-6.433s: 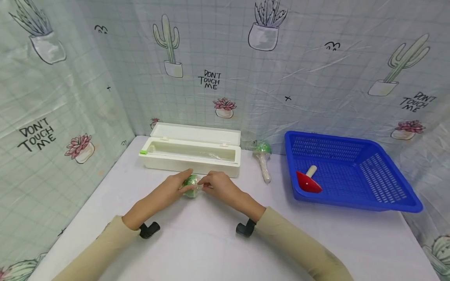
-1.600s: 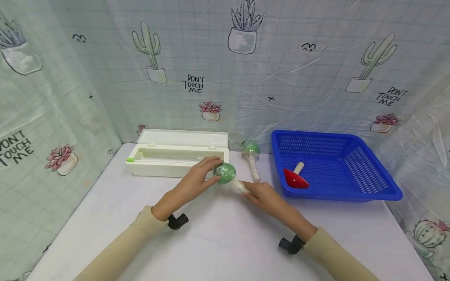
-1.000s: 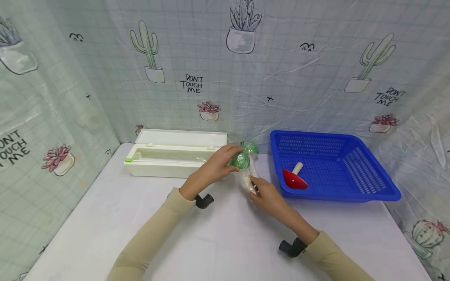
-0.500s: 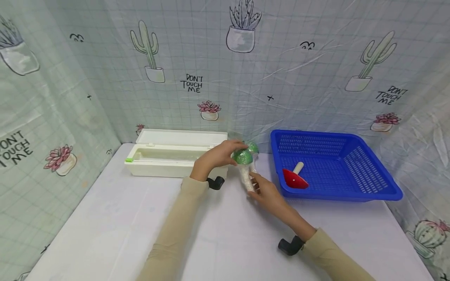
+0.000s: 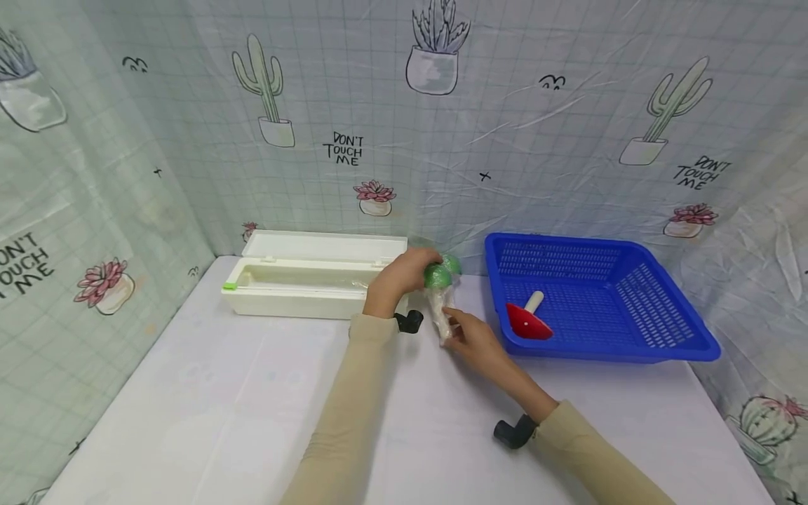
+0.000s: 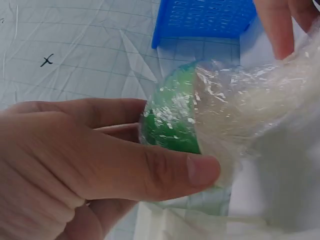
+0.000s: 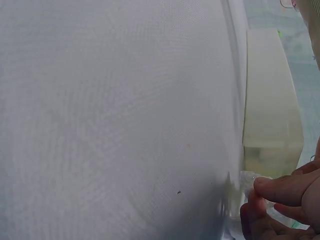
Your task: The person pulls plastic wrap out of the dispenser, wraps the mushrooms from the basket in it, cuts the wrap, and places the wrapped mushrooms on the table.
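My left hand (image 5: 404, 272) holds a toy mushroom wrapped in cling film by its green cap (image 5: 437, 275). In the left wrist view, the thumb lies along the near side of the green cap (image 6: 172, 112) and the fingers go behind it. My right hand (image 5: 477, 344) pinches the mushroom's pale stem (image 5: 438, 315) near its lower end, over the table. A second green-capped wrapped mushroom (image 5: 452, 264) lies just behind, its stem mostly hidden by the first. In the right wrist view, the right hand (image 7: 285, 200) has crinkled film between thumb and fingers.
A white cling film box (image 5: 290, 303) with its lid raised stands left of my hands, film inside. To the right is a blue plastic basket (image 5: 606, 351) with a red toy mushroom (image 5: 529, 322) in it. A printed curtain (image 5: 328, 84) rises behind the table.
Both hands have brought the wrapped mushroom from in front of the box rightward and back, beside the second one. Its stem has swung to point toward me, and the cap has moved slightly farther back.
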